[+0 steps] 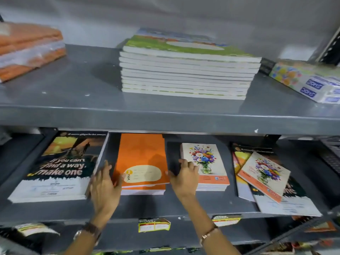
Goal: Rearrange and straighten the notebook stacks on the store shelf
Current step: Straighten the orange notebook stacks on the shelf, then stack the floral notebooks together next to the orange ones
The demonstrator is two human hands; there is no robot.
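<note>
Shelf (165,205): hands (104,188) flanking orange notebooks (141,162).

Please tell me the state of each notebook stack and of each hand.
green stack: upper shelf, fairly even
dark quote stack: squared
orange stack: squared
flower stack: squared
right pile: messy, books askew
left hand: open, flat between dark and orange stacks
right hand: open, touching flower stack

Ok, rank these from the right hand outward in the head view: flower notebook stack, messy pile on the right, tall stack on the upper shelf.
1. Flower notebook stack: under the right hand, touching.
2. Messy pile: further right, same shelf.
3. Tall stack: upper shelf, above and behind.
</note>
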